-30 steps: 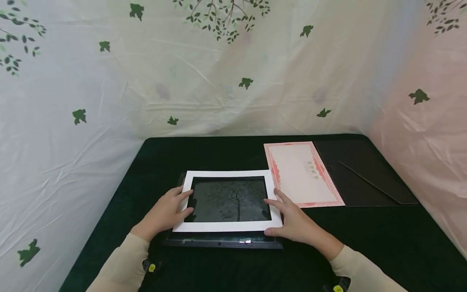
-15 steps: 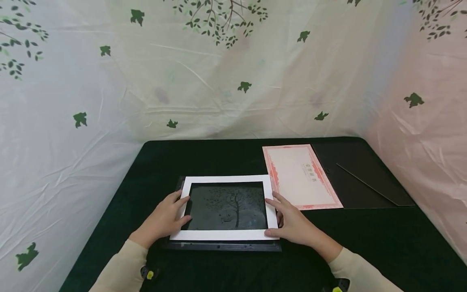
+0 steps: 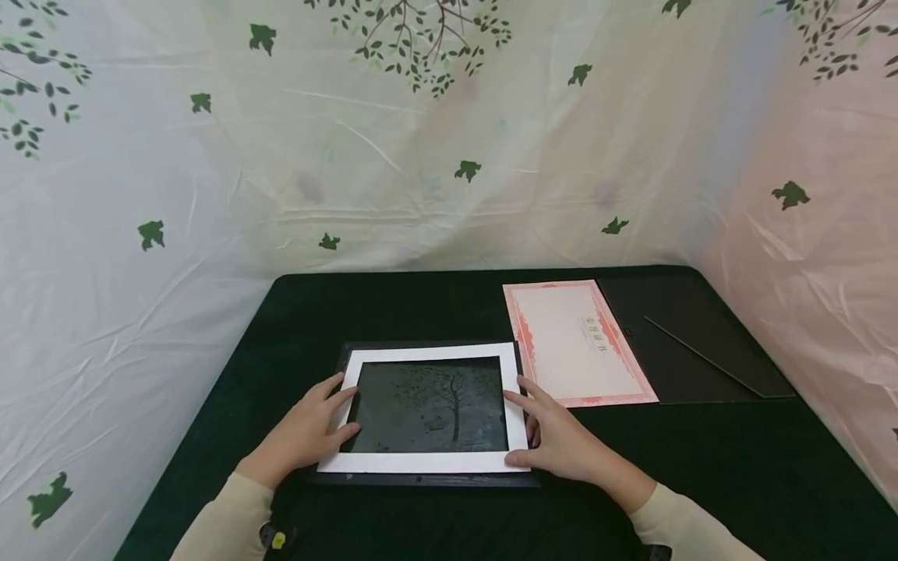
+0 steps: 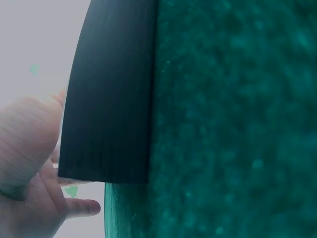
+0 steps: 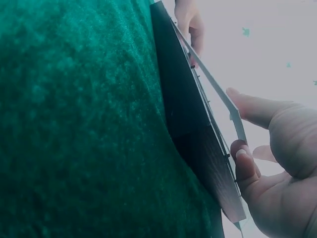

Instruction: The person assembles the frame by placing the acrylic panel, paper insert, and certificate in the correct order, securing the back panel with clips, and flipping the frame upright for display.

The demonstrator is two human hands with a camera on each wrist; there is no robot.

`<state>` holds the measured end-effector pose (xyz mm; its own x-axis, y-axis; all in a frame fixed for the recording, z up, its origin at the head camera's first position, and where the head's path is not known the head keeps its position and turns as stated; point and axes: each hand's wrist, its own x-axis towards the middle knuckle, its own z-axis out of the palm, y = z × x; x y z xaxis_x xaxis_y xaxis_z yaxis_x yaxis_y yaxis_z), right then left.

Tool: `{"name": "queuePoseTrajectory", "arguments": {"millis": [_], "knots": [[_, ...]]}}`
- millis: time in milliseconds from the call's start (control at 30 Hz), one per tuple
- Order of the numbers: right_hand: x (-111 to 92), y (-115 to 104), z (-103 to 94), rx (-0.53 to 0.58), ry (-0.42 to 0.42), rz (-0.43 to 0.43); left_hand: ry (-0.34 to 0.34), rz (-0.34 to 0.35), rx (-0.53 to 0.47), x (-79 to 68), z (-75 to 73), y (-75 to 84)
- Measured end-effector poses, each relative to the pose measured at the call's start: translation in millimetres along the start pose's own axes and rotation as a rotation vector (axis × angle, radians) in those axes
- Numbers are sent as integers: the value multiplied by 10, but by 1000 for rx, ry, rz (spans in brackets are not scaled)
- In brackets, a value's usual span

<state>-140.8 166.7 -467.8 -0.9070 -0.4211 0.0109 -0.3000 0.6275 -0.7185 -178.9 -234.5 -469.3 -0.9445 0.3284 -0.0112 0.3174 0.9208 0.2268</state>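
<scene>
A white picture mat (image 3: 421, 463) with a rectangular opening is held level over a black picture frame (image 3: 438, 481). Through the opening shows dark glass, reflecting a tree pattern. At the mat's left edge my left hand (image 3: 298, 428) pinches it, thumb and fingertips on the white border. My right hand (image 3: 561, 436) grips the right side, its thumb near the front corner. In the right wrist view the mat (image 5: 215, 87) stands slightly apart from the frame (image 5: 185, 99), which lies on the cloth. The left wrist view shows mainly the frame's dark side (image 4: 109, 99), hiding most fingers.
Right of the frame lies a pink-bordered certificate (image 3: 571, 343), face up. Next to it is a black backing board (image 3: 680, 312) with a thin slanted strut line. Dark green cloth (image 3: 393, 304) covers the table, and a leaf-printed white curtain (image 3: 393, 179) surrounds it.
Both hands have brought the mat toward the person and slightly left, so it covers more of the frame's front and uncovers its back edge. The view has shifted a little.
</scene>
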Motion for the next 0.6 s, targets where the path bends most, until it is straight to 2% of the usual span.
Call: {"name": "queuePoseTrajectory", "arguments": {"millis": [300, 600], "knots": [[32, 8, 46, -19, -2, 10, -28, -4, 2, 14, 15, -42], [73, 1, 65, -46, -10, 51, -107, -103, -23, 41, -8, -18]]}}
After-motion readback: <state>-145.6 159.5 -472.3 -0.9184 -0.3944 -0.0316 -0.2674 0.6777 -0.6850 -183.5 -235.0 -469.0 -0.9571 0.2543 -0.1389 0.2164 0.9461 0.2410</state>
